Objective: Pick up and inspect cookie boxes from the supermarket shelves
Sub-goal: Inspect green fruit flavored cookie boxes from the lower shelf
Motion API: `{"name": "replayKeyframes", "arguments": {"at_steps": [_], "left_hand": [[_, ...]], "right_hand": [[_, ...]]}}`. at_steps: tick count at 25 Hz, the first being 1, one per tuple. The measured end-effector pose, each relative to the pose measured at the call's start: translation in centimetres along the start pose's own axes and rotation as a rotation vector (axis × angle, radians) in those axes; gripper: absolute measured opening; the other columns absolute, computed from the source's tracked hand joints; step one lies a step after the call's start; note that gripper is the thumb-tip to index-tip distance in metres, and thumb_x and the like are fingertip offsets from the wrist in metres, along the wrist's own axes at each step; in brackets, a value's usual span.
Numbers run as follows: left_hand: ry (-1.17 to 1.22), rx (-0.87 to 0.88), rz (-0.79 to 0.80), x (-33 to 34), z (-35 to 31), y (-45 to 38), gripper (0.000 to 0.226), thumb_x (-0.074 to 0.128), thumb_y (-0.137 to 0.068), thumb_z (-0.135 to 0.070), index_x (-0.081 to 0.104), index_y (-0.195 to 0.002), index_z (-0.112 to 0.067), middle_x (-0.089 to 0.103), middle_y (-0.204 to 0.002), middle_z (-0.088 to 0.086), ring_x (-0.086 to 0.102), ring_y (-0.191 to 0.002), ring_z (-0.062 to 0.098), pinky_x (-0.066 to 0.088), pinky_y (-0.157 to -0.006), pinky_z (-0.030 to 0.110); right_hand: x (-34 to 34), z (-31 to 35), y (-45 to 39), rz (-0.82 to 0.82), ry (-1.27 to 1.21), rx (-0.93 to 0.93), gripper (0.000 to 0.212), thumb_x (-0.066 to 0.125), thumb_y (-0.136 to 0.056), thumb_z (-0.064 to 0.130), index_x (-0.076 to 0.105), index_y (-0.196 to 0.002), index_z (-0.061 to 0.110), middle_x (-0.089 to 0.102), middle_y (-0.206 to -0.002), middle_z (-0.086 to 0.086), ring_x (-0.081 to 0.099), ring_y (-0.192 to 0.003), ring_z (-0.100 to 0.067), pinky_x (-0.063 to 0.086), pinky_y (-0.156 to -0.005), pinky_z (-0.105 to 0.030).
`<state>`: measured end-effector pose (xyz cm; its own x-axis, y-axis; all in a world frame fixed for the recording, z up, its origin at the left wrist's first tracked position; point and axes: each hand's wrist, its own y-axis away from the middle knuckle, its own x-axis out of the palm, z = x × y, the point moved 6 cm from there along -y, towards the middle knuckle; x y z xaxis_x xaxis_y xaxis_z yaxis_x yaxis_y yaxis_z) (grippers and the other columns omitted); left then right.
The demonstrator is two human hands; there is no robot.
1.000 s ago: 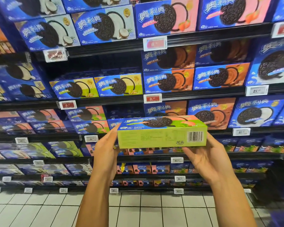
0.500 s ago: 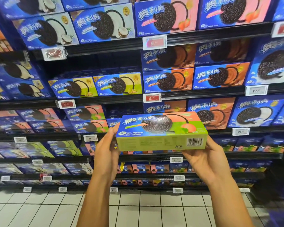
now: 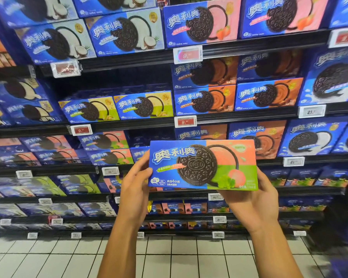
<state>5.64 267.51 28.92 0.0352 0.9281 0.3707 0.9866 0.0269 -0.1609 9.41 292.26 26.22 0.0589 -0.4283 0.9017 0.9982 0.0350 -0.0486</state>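
Far left: the shelves [image 3: 129,127] run in dark tiers, packed with blue cookie boxes facing out; peach-and-green ones [image 3: 103,140] sit on the middle tier, just left of the held box and matching its colours. Price tags [image 3: 81,130] are clipped along the shelf edges.

Left hand [image 3: 134,189]: raised, its fingers [image 3: 143,164] curled round the left end of the cookie box [image 3: 202,164], thumb on the front near the lower left corner. A holding grip, not a squeeze, as far as can be told.

Centre: the box is held in the air in front of the shelves, clear of them, long side level, printed front turned to the camera. Biscuit picture and lettering are readable.

Right hand [image 3: 253,199]: cups the box's lower right corner from beneath and behind, palm under the bottom edge; the fingertips are hidden behind the box, so their spread cannot be told.

Below: white tiled floor [image 3: 169,257].

Step in hand, by my reading: inspection, front face. The next move probably calls for either turning the box to another face, both hands shifting together, or setting it back into the peach-and-green row, with care not to knock the neighbouring boxes.
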Motion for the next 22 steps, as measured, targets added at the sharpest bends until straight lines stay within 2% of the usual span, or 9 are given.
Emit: {"name": "replayKeyframes", "arguments": {"at_steps": [3, 6, 8, 10, 13, 16, 18, 20, 22], "left_hand": [[-0.227, -0.029, -0.039, 0.2, -0.1, -0.1, 0.043, 0.048, -0.099, -0.011, 0.054, -0.136, -0.030, 0.063, -0.132, -0.008, 0.061, -0.115, 0.004, 0.049, -0.093, 0.026], [-0.444, -0.035, -0.014, 1.7, -0.5, 0.4, 0.042, 0.062, -0.089, -0.043, 0.047, -0.126, -0.058, 0.047, -0.141, -0.029, 0.046, -0.125, -0.010, 0.039, -0.093, 0.016], [-0.416, -0.062, 0.120, 3.7, -0.1, 0.9, 0.060, 0.064, -0.070, -0.071, 0.054, -0.127, -0.054, 0.051, -0.140, -0.026, 0.047, -0.128, -0.006, 0.040, -0.104, 0.025], [-0.333, -0.105, 0.257, 5.8, 0.9, 1.6, 0.075, 0.061, -0.069, -0.079, 0.055, -0.134, -0.041, 0.056, -0.140, -0.017, 0.049, -0.131, 0.002, 0.036, -0.112, 0.043], [-0.268, -0.082, 0.305, 7.0, 1.4, 2.0, 0.069, 0.061, -0.079, -0.070, 0.054, -0.136, -0.032, 0.062, -0.134, -0.006, 0.056, -0.127, 0.014, 0.040, -0.109, 0.046], [-0.090, -0.082, 0.198, 5.6, 1.4, 1.2, 0.053, 0.066, -0.082, -0.055, 0.066, -0.124, -0.024, 0.069, -0.124, 0.007, 0.065, -0.114, 0.023, 0.053, -0.095, 0.038], [0.096, -0.097, 0.156, 4.4, 1.2, 1.1, 0.047, 0.062, -0.082, -0.052, 0.071, -0.119, -0.025, 0.068, -0.124, 0.012, 0.066, -0.109, 0.026, 0.056, -0.087, 0.039], [0.266, -0.108, 0.116, 3.2, 1.3, 1.1, 0.049, 0.054, -0.084, -0.055, 0.069, -0.121, -0.027, 0.066, -0.128, 0.013, 0.065, -0.109, 0.028, 0.051, -0.090, 0.047], [0.386, -0.128, 0.105, 2.4, 1.5, 1.2, 0.056, 0.048, -0.086, -0.060, 0.066, -0.126, -0.026, 0.063, -0.133, 0.014, 0.062, -0.113, 0.032, 0.044, -0.098, 0.057]], "right_hand": [[0.3, -0.2, -0.3, -0.020, 0.041, -0.043, 0.053, 0.072, -0.083, 0.036, 0.066, -0.131, 0.013, 0.063, -0.136, -0.015, 0.064, -0.119, -0.033, 0.050, -0.101, -0.052], [1.0, -0.4, -0.6, -0.125, 0.229, -0.177, 0.049, 0.056, -0.091, 0.038, 0.063, -0.134, 0.014, 0.070, -0.124, -0.013, 0.069, -0.102, -0.026, 0.060, -0.081, -0.041], [2.8, -0.7, -0.2, -0.132, 0.501, -0.299, 0.043, 0.056, -0.092, 0.036, 0.063, -0.130, 0.018, 0.073, -0.117, -0.006, 0.069, -0.098, -0.020, 0.059, -0.078, -0.036], [4.6, -1.6, 0.4, -0.095, 0.711, -0.393, 0.042, 0.061, -0.089, 0.033, 0.064, -0.129, 0.022, 0.074, -0.117, 0.004, 0.070, -0.107, -0.014, 0.057, -0.085, -0.029], [6.6, -3.1, 0.9, 0.034, 0.831, -0.413, 0.036, 0.064, -0.089, 0.035, 0.064, -0.125, 0.032, 0.069, -0.126, 0.016, 0.063, -0.119, -0.004, 0.052, -0.088, -0.015], [6.8, -4.0, 0.5, 0.107, 0.905, -0.343, 0.034, 0.058, -0.094, 0.038, 0.065, -0.126, 0.032, 0.064, -0.134, 0.016, 0.057, -0.127, -0.002, 0.049, -0.096, -0.017], [5.8, -3.2, 0.1, 0.023, 0.915, -0.367, 0.028, 0.056, -0.100, 0.025, 0.066, -0.126, 0.028, 0.068, -0.126, 0.018, 0.061, -0.121, -0.002, 0.050, -0.094, -0.015], [4.1, -1.6, -0.3, -0.146, 0.902, -0.437, 0.030, 0.056, -0.100, 0.016, 0.065, -0.120, 0.037, 0.069, -0.118, 0.026, 0.061, -0.114, 0.006, 0.049, -0.089, -0.011], [2.1, -0.2, -0.6, -0.295, 0.909, -0.462, 0.034, 0.058, -0.100, 0.016, 0.059, -0.118, 0.045, 0.064, -0.124, 0.026, 0.055, -0.122, 0.004, 0.045, -0.100, -0.019]]}}
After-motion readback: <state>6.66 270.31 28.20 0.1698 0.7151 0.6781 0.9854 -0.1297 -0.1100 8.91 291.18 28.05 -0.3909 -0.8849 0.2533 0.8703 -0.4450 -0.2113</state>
